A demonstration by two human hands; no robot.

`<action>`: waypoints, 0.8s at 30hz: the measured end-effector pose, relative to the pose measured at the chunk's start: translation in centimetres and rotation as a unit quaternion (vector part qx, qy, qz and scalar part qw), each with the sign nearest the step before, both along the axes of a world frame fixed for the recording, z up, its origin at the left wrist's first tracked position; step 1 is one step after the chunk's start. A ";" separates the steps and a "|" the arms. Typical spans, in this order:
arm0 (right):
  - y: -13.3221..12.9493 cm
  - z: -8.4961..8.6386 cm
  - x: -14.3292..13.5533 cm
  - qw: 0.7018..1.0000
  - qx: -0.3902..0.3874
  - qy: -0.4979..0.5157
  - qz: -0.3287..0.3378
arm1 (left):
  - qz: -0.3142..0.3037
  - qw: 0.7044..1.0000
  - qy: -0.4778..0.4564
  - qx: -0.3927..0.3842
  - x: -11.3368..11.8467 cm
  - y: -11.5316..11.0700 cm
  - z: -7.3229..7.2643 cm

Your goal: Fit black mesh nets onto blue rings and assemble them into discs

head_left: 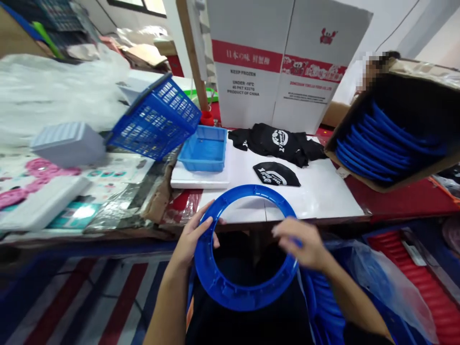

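A blue plastic ring (247, 290) is held upright over my lap, its ribbed side towards me. My left hand (196, 232) grips its left side, thumb on the near face and fingers behind. My right hand (302, 242) is at the ring's right side, blurred by motion with the fingers bent; whether it grips the rim I cannot tell. Beyond the ring, a folded black fabric piece with white print (276, 174) lies on the white tabletop (323, 201). Behind that is a heap of similar black printed pieces (276, 141).
A shallow blue tray (204, 148) stands left of the fabric, beside a tilted blue basket (158, 117). A carton of blue rings (391, 139) leans at the right. A white printed carton (280, 62) stands behind. Red rings (406, 278) and plastic film (381, 282) lie lower right.
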State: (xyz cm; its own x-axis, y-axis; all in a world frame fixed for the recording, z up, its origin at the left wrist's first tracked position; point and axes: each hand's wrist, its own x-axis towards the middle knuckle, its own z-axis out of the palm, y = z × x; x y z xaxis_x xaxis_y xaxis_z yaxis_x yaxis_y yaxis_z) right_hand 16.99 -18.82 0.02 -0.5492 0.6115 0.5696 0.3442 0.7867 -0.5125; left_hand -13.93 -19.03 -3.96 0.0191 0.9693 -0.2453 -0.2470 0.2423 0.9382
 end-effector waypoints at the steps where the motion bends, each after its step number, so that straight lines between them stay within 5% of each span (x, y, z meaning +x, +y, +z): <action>1: 2.8 0.8 1.1 0.997 -0.032 0.008 -0.069 | 0.008 1.000 -0.001 -0.005 0.2 -0.1 -0.3; 4: 11.4 1.4 3.4 0.976 -0.083 -0.120 -0.164 | 0.013 1.000 0.008 -0.026 0.8 0.1 -0.9; 7: 17.5 -0.2 4.5 0.948 -0.125 -0.211 -0.205 | 0.011 0.999 0.038 -0.027 1.2 0.7 -1.1; 13: 22.0 -2.1 6.7 0.964 -0.147 -0.123 -0.184 | 0.054 0.979 0.186 0.065 2.6 4.4 0.1; 16: 24.0 -1.8 8.6 0.960 -0.153 -0.007 -0.233 | -0.011 0.936 0.329 0.123 4.4 8.5 1.7; 19: 25.5 -2.6 10.1 0.940 -0.179 0.112 -0.269 | -0.113 0.849 0.479 0.193 7.2 14.1 3.4; 24: 26.1 -5.2 11.8 0.863 -0.203 0.347 -0.306 | -0.207 0.812 0.493 0.235 11.6 23.6 5.0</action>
State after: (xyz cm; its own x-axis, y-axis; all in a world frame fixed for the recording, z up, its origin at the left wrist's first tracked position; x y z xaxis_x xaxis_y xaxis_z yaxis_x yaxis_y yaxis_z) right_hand 28.78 7.31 -5.21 0.3343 0.8925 0.3028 0.1301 0.2745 -0.9527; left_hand -2.30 4.55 1.01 0.3857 0.9209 0.0571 0.6908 -0.3293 0.6437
